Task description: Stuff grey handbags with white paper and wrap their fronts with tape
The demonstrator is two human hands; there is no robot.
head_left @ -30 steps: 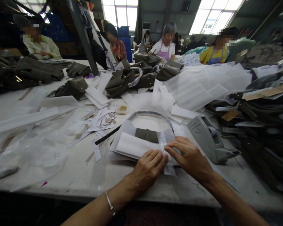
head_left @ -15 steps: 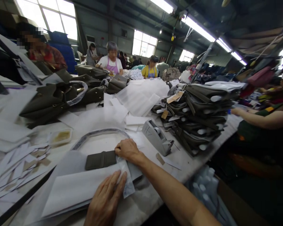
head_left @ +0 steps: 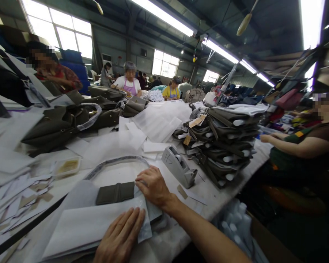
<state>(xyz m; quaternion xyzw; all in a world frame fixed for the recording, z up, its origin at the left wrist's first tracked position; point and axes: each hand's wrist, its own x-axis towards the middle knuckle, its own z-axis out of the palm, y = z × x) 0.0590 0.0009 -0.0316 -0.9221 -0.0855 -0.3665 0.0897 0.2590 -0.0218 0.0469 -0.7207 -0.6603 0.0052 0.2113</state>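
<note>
A dark olive handbag lies in front of me, mostly hidden by wrapping. Its strap-crossed panel shows, and its plastic-wrapped handle arches behind. A folded white foam sheet covers the near part. My left hand lies flat, fingers stretched out, over the foam sheet and the edge of a piece of clear plastic film. Beside the panel's right end, my right hand has its fingers curled together on the upper part of that film; the fingertips are partly hidden.
A grey tape dispenser stands behind my right hand, before a tall stack of olive bags. More bags lie back left. Paper scraps and a clear tub sit left. A co-worker works at right.
The view has turned slightly up and to the right. My left hand has spread flatter across the foam and film. My right hand stays at the panel's end, fingers still curled.
</note>
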